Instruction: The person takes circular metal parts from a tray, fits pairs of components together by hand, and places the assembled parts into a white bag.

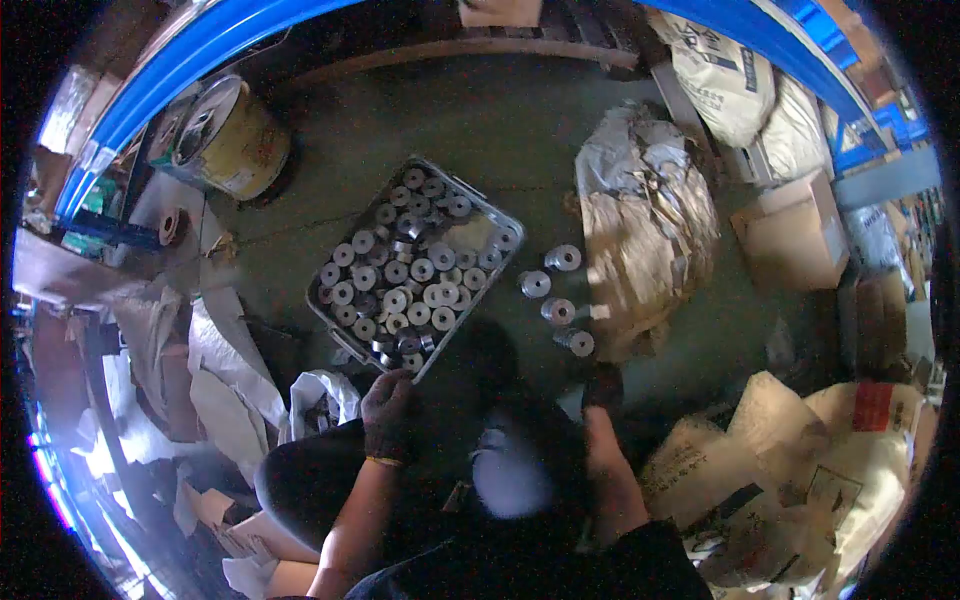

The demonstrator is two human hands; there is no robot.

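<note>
A grey tray [482, 296] on the floor holds many round metal parts with center holes [396, 271], some lying flat and some on their sides. At the tray's near corner is my left hand [386, 402] in a dark glove, its fingers curled closed. Whatever they hold, if anything, is hidden. To the right of the tray, short stacks of similar metal rings [536, 284] lie on their sides in a rough column. Just below the nearest stack [577, 343] is my right hand [602, 386], also gloved; its fingers are lost in shadow.
Crumpled brown paper wrapping [650, 225] lies right of the rings. A yellow drum [232, 140] stands at back left, a cardboard box [795, 235] at right. Torn paper sacks [760, 490] fill the lower right; white scraps [230, 350] lie left. A blue frame [230, 35] arches overhead.
</note>
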